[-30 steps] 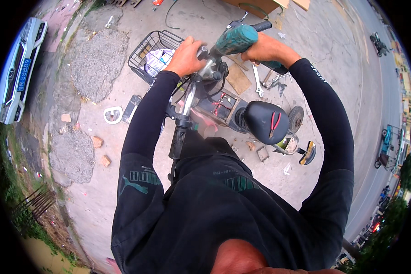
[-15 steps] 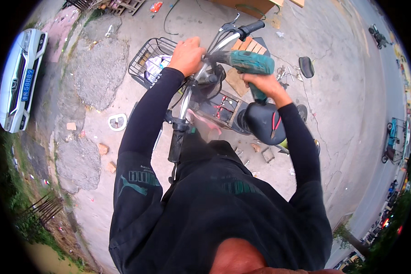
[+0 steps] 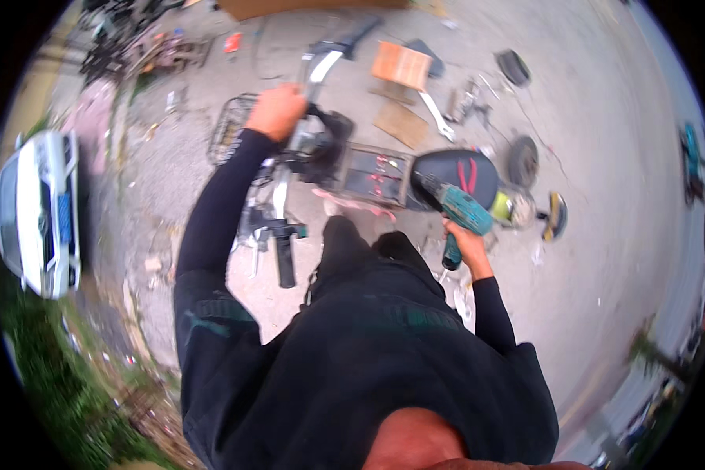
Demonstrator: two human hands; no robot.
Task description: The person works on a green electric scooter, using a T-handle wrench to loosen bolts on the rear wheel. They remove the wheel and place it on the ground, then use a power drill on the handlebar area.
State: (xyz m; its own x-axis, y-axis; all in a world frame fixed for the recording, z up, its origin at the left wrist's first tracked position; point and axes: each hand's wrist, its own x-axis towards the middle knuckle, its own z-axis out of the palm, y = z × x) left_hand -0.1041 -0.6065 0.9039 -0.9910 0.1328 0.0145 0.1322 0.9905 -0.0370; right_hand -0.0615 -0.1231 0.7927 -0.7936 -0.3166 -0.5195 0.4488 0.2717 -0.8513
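Note:
My right hand (image 3: 466, 244) grips a teal and black cordless drill (image 3: 468, 210) by its handle. The drill's front end points left, over the black seat (image 3: 440, 162) of an electric scooter. Red-handled pliers (image 3: 468, 175) lie on that seat. At the front of the scooter, my left hand (image 3: 276, 112) is closed beside the middle of the handlebar (image 3: 280, 196); its fingertips are hidden and blurred, so what it holds cannot be made out. Between seat and handlebar, an open compartment (image 3: 406, 176) in the floorboard shows red pieces inside. A wire basket (image 3: 231, 129) sits ahead of the handlebar.
Beyond the scooter stand a slatted wooden stool (image 3: 400, 65) and a flat brown board (image 3: 400, 124). A wrench (image 3: 437, 117), a loose wheel (image 3: 523, 161) and a black saddle (image 3: 513, 68) lie on the concrete. A white car (image 3: 48, 211) is parked at the left.
My right hand has drawn the drill back from the handlebar to above the seat's near side. My left hand stays by the handlebar. The whole view has shifted and turned.

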